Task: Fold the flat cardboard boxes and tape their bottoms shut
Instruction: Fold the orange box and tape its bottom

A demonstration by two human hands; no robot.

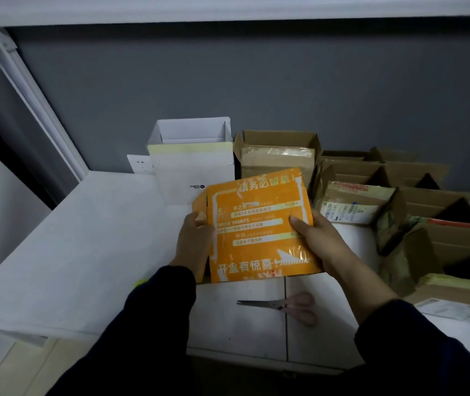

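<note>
Sleeves (pixel 153 324) nearest; left grip (pixel 195 241) and right grip (pixel 313 244) pinch the flat orange box (pixel 256 224) by its sides, above the desk (pixel 85 252) middle. Not yet opened, I judge; next, squeeze it square.

We hold the orange cardboard box (pixel 259 224), printed with white lettering, mostly flattened and tilted toward us, left hand (pixel 195 241) gripping its left edge, right hand (pixel 313 241) its right. Behind it stand an open white box (pixel 193 170) and open brown boxes (pixel 278 162).
</note>
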